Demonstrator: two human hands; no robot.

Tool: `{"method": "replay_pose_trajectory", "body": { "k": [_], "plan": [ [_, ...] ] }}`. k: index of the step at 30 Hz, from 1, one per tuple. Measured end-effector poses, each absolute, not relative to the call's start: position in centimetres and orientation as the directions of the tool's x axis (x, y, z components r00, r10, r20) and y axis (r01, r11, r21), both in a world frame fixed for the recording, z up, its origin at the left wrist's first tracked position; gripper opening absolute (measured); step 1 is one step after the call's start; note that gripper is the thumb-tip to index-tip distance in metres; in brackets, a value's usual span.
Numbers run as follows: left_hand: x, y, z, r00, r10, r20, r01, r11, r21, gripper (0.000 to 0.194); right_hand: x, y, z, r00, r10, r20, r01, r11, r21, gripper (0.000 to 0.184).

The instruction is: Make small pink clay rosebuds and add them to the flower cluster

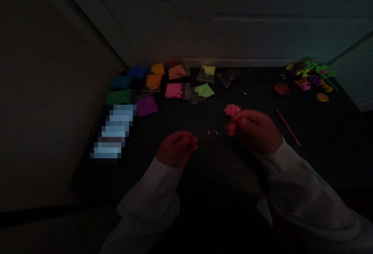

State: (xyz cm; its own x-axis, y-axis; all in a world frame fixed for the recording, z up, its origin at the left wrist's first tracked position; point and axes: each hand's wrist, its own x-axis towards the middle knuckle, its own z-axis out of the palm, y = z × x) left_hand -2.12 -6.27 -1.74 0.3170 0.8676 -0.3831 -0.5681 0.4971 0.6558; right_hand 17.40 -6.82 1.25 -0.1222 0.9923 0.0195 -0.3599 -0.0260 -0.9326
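Pinched together over the dark table, the fingers of my left hand (176, 149) hide whatever may be between them. My right hand (258, 130) is also closed, thumb against fingers, and any small thing in it cannot be made out. Just beyond its fingertips lies a pink clay flower (232, 109) made of many small petals. Between my hands are two tiny pink clay bits, one piece (208, 132) to the left and another sliver (216, 133) beside it. A pink modelling tool (288, 127) lies to the right of my right hand.
Colourful clay packets, such as a pink pack (173, 90), a green pack (204, 90) and a purple pack (146, 105), line the back left. A pixelated bright screen (115, 131) lies at left. Reddish-brown clay (281, 89) and colourful clay figures (313, 77) sit back right. The cabinet wall (247, 40) stands behind.
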Motion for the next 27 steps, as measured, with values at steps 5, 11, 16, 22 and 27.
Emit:
{"method": "replay_pose_trajectory", "body": {
  "k": [5,11,16,22,27],
  "plan": [
    [-2.2,-6.0,-2.0,0.332,0.873,-0.357,-0.608,0.487,0.627,0.023,17.6,-6.7,0.8,-0.134,0.986,0.100,-0.368,0.044,-0.929,0.010],
    [-1.9,-5.8,-1.6,0.327,0.873,-0.362,-0.640,0.486,0.595,0.030,17.6,-6.5,0.5,-0.099,0.988,0.119,-0.311,0.083,-0.947,0.014],
    [-2.2,-5.8,-1.8,0.325,0.867,-0.378,-0.620,0.497,0.607,0.020,17.5,-6.6,0.5,-0.058,0.994,0.088,-0.101,0.081,-0.992,0.011],
    [-2.4,-6.0,-1.9,0.333,0.860,-0.386,-0.639,0.507,0.578,0.017,17.2,-6.2,-0.5,-0.064,0.943,0.327,0.702,0.276,-0.657,0.017],
    [-2.3,-5.8,-2.1,0.381,0.877,-0.291,-0.649,0.478,0.591,0.015,16.7,-5.8,-1.9,-0.171,0.925,0.340,0.884,0.296,-0.361,0.016]
  ]
}}
